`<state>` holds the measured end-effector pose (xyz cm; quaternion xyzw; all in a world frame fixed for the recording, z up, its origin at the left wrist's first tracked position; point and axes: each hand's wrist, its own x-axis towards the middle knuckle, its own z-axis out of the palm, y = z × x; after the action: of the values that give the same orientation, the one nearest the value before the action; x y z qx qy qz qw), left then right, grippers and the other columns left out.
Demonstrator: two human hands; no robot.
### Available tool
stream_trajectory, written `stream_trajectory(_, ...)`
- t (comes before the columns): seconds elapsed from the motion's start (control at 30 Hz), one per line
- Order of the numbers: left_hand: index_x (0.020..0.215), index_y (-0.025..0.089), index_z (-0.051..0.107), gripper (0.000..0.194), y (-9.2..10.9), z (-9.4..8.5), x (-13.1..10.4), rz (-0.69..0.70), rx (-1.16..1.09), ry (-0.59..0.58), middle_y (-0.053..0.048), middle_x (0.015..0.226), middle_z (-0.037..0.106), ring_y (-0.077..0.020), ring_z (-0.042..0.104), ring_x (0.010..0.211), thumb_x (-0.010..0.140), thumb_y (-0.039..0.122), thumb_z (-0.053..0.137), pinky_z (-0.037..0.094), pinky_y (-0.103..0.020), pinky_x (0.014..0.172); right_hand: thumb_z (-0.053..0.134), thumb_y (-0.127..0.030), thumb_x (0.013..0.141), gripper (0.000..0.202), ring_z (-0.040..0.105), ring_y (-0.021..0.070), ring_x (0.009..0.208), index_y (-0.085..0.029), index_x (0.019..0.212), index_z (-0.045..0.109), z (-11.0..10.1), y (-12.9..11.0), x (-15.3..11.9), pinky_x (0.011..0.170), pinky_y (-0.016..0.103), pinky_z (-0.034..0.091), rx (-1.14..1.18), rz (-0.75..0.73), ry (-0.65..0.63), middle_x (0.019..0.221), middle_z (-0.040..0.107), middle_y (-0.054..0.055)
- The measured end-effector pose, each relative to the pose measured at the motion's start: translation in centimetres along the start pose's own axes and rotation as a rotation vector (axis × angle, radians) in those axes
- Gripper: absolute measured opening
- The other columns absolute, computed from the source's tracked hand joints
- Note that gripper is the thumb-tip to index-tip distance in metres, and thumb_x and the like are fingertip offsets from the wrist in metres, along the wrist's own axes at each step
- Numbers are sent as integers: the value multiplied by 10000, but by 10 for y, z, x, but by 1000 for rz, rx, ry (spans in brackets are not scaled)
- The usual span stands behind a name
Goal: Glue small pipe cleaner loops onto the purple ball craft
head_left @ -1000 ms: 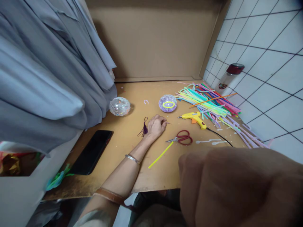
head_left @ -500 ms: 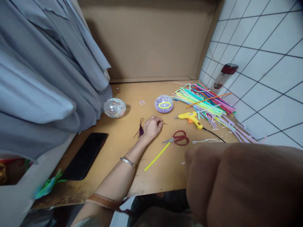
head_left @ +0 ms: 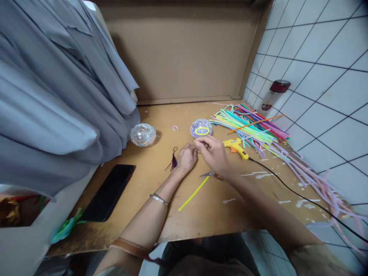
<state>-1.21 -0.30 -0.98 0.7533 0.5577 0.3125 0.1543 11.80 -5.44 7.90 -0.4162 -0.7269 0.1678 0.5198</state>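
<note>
My left hand (head_left: 186,158) rests on the table with its fingers closed in a pinch. Its fingertips meet those of my right hand (head_left: 215,156), also pinched; whatever lies between them is too small to name. A dark purple tassel (head_left: 173,163) with a loop lies just left of my left hand. Beyond the hands sits a purple round ornament (head_left: 194,126) bearing a yellow ring (head_left: 202,131). Under my right hand, the scissors (head_left: 207,174) show mainly their blades, the red handles being mostly covered. A yellow pipe cleaner (head_left: 194,193) lies by the blades.
A yellow glue gun (head_left: 239,148) lies right of my right hand, its cord (head_left: 283,180) trailing rightward. Behind it is a heap of coloured pipe cleaners (head_left: 247,124). A clear ball (head_left: 143,135), a small pink curved piece (head_left: 175,128) and a black phone (head_left: 107,193) lie leftward.
My right arm has swung from the near right foreground to the middle, and its fingertips now meet my left hand's. My left hand stays in about the same place.
</note>
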Motion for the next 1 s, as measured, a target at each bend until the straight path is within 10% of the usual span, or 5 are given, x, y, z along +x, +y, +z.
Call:
stream_trajectory(0.17,1056,172,724,354,-3,1,3,-51,33,-9,-113,1066,735,-212,692,983,889,82,426,520,-339,916,453,-158,928,244,623,210,852,-186,928,696,13,67,-10,745,310,450,-402,181,-188,961,684,88)
stream_trajectory(0.6,833,196,645,150,-3,-3,1,57,-7,-94,-72,944,631,-205,624,910,883,155,510,508,-359,886,437,-210,994,244,623,225,1015,-178,1053,671,6,68,-17,809,305,438,-771,296,-537,1103,683,128)
stream_trajectory(1.0,761,202,566,208,2,-2,2,-54,-385,21,-18,759,613,-171,584,760,929,279,469,464,-285,770,400,-215,957,228,575,217,832,-218,847,600,9,97,-26,732,316,418,-337,185,-203,894,645,75)
